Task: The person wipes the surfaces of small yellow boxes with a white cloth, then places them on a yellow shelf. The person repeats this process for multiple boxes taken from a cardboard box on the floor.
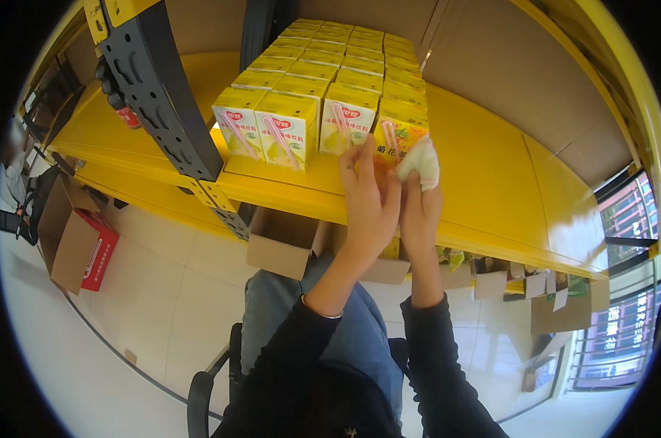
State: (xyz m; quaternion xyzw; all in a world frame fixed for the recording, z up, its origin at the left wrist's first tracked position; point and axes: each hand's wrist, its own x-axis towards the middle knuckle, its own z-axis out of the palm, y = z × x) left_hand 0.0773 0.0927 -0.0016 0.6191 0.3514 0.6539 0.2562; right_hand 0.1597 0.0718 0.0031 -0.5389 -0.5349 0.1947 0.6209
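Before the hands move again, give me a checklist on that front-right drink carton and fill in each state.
1. Both hands on the carton: the left hand and right hand meet at the front-right carton. Ok.
2. Grip: the carton's lower part is hidden behind the fingers, so how firmly it is held cannot be seen. Cannot tell.
3. Carton upright: it leans slightly compared with the front row of cartons. Not ok.
4. Neighbouring rows: upright and tightly packed. Ok.
5. Support: the carton sits near the front edge of the yellow shelf. Cannot tell whether its base rests fully.
6. White wrap on the right hand's finger: in place. Ok.
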